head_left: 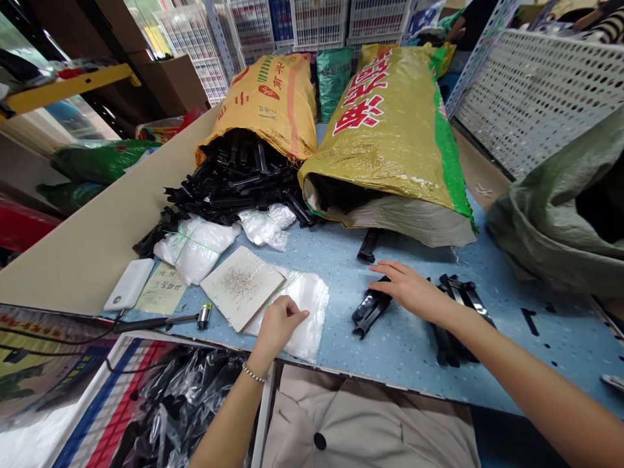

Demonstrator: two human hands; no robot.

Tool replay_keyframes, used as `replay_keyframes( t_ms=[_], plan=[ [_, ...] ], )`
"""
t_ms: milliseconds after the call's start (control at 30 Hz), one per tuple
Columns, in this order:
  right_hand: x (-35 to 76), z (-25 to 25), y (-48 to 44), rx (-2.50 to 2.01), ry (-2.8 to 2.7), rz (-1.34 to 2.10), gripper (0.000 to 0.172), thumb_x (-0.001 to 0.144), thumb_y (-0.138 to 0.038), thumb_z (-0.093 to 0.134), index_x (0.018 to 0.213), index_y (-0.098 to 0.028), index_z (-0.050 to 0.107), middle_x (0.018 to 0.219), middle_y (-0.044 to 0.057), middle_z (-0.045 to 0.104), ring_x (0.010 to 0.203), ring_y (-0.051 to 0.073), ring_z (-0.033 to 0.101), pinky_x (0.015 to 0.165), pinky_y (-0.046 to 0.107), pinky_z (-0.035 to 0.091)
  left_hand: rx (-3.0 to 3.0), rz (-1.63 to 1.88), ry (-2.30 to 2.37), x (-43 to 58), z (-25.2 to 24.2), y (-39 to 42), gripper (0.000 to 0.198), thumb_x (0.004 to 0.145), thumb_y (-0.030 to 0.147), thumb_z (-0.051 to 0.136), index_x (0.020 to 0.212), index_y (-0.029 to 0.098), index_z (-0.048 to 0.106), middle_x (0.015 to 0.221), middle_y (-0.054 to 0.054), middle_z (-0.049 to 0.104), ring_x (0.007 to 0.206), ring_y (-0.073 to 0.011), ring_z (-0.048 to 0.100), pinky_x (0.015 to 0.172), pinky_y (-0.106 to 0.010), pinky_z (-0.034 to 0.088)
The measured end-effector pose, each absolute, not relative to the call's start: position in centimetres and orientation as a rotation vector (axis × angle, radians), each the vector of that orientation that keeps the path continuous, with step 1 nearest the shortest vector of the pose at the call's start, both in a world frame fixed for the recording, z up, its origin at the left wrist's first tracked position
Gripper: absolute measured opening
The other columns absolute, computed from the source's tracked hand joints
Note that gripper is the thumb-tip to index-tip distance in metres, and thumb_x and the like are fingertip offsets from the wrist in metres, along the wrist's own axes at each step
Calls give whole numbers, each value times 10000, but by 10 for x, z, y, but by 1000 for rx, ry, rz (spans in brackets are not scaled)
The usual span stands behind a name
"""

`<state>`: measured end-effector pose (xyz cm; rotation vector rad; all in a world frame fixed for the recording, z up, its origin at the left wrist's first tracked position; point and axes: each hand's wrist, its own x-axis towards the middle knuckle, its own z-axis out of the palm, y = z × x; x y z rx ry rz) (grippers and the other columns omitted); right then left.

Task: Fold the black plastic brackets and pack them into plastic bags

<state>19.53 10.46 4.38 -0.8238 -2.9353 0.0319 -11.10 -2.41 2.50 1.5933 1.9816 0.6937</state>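
My left hand (281, 325), a beaded bracelet at its wrist, rests on a stack of clear plastic bags (312, 312) with its fingers curled; anything between thumb and finger is too small to make out. Fingers spread, my right hand (407, 289) reaches over a small group of black plastic parts (369, 314), touching or just above them. A single black part (368, 246) lies behind it. Under my right forearm sits another group of black parts (451, 348). A square board (242, 286) with brownish grains on it lies left of the bags.
An orange sack (273, 104) spills a heap of black parts (234, 182). Beside it lies an open yellow-green sack (390, 136). Tied bag bundles (195, 247), a white power bank (129, 284) and a hammer-like tool (160, 323) are at left. A grey-green sack (556, 208) stands right.
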Motion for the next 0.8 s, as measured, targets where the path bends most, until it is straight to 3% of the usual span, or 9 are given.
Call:
replay_keyframes(
  t_ms=[100,200,300,400,533,633,733,800],
  plan=[
    [179,45,81,-1042,-2838,-95,526,825,6,385,1248,-229,592,1102,119,642,976,250,569,787,371,465,1600,733,2022,-104,29,-31,171,806,346,604,739,196,560,761,-18,598,706,-178,588,645,-282,445],
    [177,41,73,-1112,-2857,-165,616,759,63,354,1257,-224,576,1280,136,573,1086,289,547,788,398,474,1624,750,2073,-97,26,-35,43,808,230,574,790,194,592,931,-78,613,871,-225,587,726,-319,439],
    [186,36,80,-1073,-2914,-92,579,760,63,331,1194,-203,607,1417,122,480,1172,297,524,815,421,484,1549,743,2049,-100,22,-30,141,781,154,554,648,200,545,806,-48,601,775,-198,580,689,-303,420],
    [197,35,88,-985,-2969,132,482,840,-8,343,1183,-220,607,1367,102,538,1104,261,582,844,413,491,1456,770,2023,-112,21,-22,222,728,245,639,576,203,483,664,1,550,659,-166,555,627,-276,407],
    [200,43,86,-1010,-2917,670,311,913,-208,423,1152,-226,622,1123,103,667,1003,254,622,849,404,492,1354,784,1913,-124,25,-20,224,750,344,592,586,201,536,594,25,547,570,-137,532,558,-248,394],
    [185,49,71,-1174,-2529,1275,308,904,-366,491,1118,-192,629,1111,113,665,1014,253,613,885,398,479,1279,789,1894,-123,26,-20,208,691,355,638,589,198,546,565,36,545,524,-126,504,515,-239,365],
    [159,49,44,-1150,-1844,2057,362,868,-460,544,1040,-156,638,969,89,683,811,189,653,749,324,523,1222,816,1934,-117,23,-18,290,615,334,700,534,207,451,500,65,466,487,-108,440,498,-230,315],
    [143,44,25,-1094,-1410,2397,366,843,-469,590,969,-131,647,827,59,673,639,135,633,611,258,517,1200,837,1937,-116,23,-16,316,592,291,703,518,210,407,484,77,429,483,-98,411,498,-223,296]
  ],
)
